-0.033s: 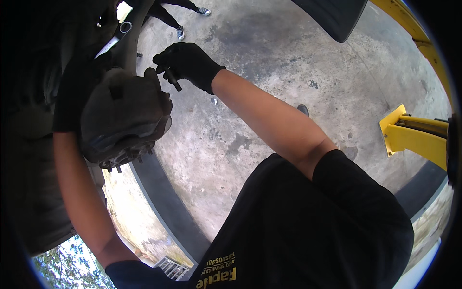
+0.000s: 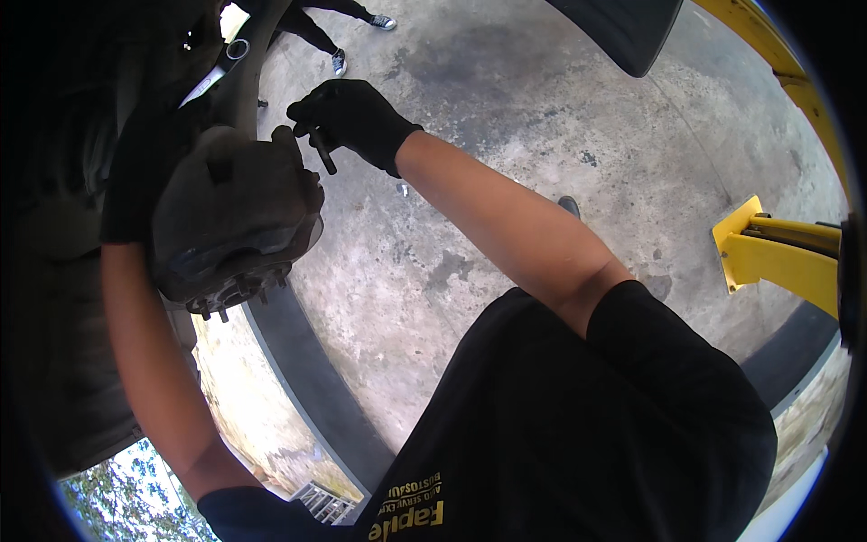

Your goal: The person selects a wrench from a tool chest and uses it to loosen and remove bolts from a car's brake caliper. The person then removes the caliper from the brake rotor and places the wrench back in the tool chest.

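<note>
My left hand (image 2: 149, 167), in a black glove, reaches up behind the dark wheel hub and brake assembly (image 2: 239, 203). From that glove sticks a silver wrench (image 2: 206, 83) with its ring end up; the fingers around its shaft are mostly lost in shadow. My right hand (image 2: 352, 122), also black-gloved, is closed to the right of the assembly's upper edge. Out of its fingers points a short dark rod, like a bolt or pin (image 2: 322, 154), its lower end slanting down over the floor, apart from the assembly. Wheel studs (image 2: 224, 316) jut from the hub's lower side.
Dark vehicle underside fills the left. A yellow lift arm with a foot plate (image 2: 741, 244) stands at right, a yellow post (image 2: 786, 54) above. A person's legs and sneakers (image 2: 340, 61) show at the far end. A dark panel (image 2: 623, 32) hangs overhead.
The rod in my right hand has tilted slightly more upright, its lower end shifting a little left. My left arm has barely moved.
</note>
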Demonstrator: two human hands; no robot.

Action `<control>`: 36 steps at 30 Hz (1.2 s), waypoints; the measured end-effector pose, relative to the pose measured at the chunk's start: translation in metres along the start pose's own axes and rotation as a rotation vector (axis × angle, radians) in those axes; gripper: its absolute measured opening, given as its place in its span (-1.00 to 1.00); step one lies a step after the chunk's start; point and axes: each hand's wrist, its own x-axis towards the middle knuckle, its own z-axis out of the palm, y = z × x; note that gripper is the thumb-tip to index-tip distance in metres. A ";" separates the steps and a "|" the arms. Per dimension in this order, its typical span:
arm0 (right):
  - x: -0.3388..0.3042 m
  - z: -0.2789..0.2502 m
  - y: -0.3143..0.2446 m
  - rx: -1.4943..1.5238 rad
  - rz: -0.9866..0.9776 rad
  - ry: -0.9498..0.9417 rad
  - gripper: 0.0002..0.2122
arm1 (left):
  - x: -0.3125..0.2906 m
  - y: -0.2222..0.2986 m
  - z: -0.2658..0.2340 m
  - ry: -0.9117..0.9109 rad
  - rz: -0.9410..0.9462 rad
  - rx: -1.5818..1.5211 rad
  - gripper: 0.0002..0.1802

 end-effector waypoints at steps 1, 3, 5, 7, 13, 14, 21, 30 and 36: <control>-0.001 0.002 0.001 -0.036 -0.003 0.024 -0.77 | 0.000 -0.001 0.001 0.026 0.041 -0.043 -0.69; -0.001 0.005 0.000 -0.050 -0.009 0.031 -0.78 | 0.001 -0.001 0.003 0.004 -0.167 -0.219 -0.66; -0.001 0.006 -0.004 -0.050 -0.031 0.030 -0.79 | 0.006 0.001 0.004 -0.060 -0.367 -0.263 -0.63; -0.002 0.004 -0.008 -0.045 0.010 0.006 -0.80 | 0.008 0.006 0.004 -0.092 -0.445 -0.200 -0.59; -0.023 -0.015 -0.029 -0.205 0.044 -0.019 -0.79 | 0.006 0.022 0.005 0.056 -0.378 -0.359 -0.64; -0.027 -0.019 -0.034 -0.218 0.044 -0.019 -0.78 | 0.005 0.022 0.005 0.048 -0.411 -0.460 -0.64; -0.051 -0.051 -0.064 -0.177 0.142 -0.006 -0.79 | 0.013 0.035 -0.006 0.061 -0.335 -0.184 -0.65; -0.052 -0.073 -0.053 -0.296 0.203 -0.185 -0.76 | -0.016 0.079 -0.094 0.424 -0.549 0.144 -0.64; -0.066 -0.089 -0.033 -0.852 0.039 -0.293 -0.83 | -0.071 0.157 -0.087 0.582 -1.025 -0.560 -0.67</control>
